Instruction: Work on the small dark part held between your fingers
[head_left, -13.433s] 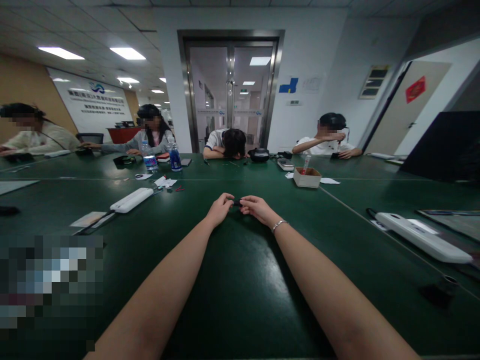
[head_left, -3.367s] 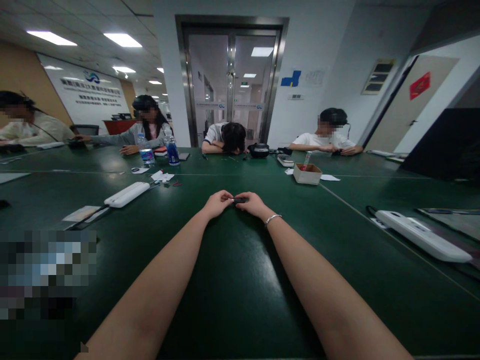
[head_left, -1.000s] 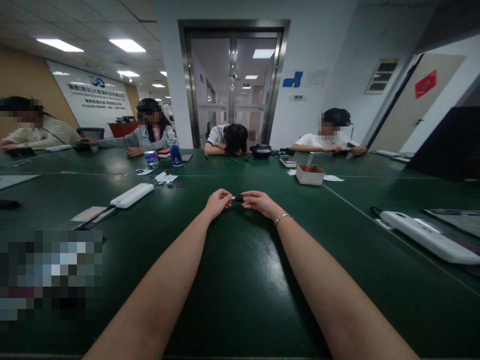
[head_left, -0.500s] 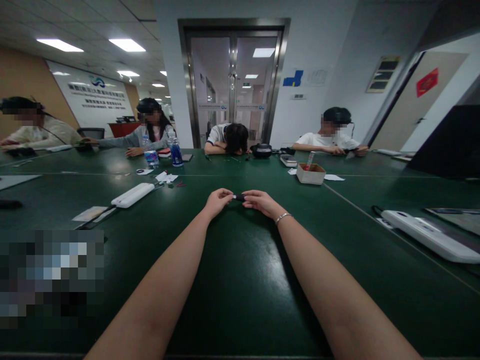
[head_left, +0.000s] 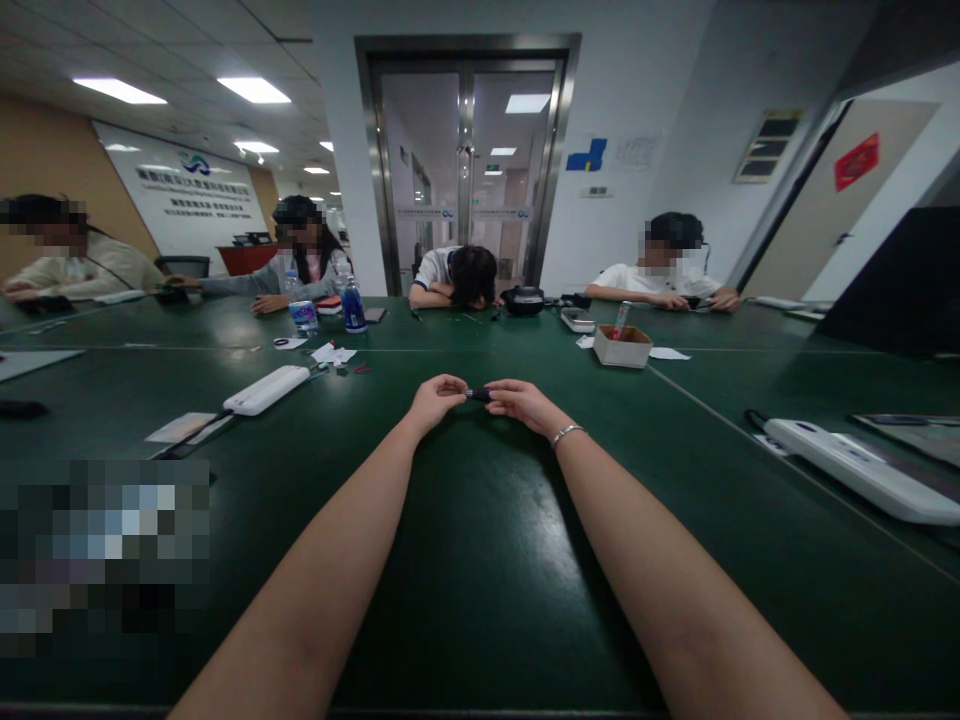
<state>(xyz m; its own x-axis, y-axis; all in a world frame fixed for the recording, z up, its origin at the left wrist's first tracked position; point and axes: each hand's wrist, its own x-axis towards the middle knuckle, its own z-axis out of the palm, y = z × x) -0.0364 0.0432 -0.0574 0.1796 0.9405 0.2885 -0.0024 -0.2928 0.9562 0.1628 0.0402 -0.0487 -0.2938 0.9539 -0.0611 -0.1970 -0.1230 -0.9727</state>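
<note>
Between my two hands, just above the green table [head_left: 480,520], is a small dark object with a silvery tip [head_left: 479,394]; its exact kind is too small to make out. Fingers of my left hand [head_left: 436,402] pinch the silvery end. My right hand [head_left: 523,405], with a silver bracelet at the wrist, grips the dark end between thumb and fingers. The object lies roughly level, pointing from one hand to the other. Fingertips hide both of its ends.
A white power strip [head_left: 267,390] lies to the left, another white power strip [head_left: 855,468] to the right. Farther off stand a small box [head_left: 622,348], a blue bottle [head_left: 352,307] and paper scraps [head_left: 334,354]. Several people sit along the far side.
My hands keep almost the same position and grip. A little more of the silvery part seems to show between the fingers.
</note>
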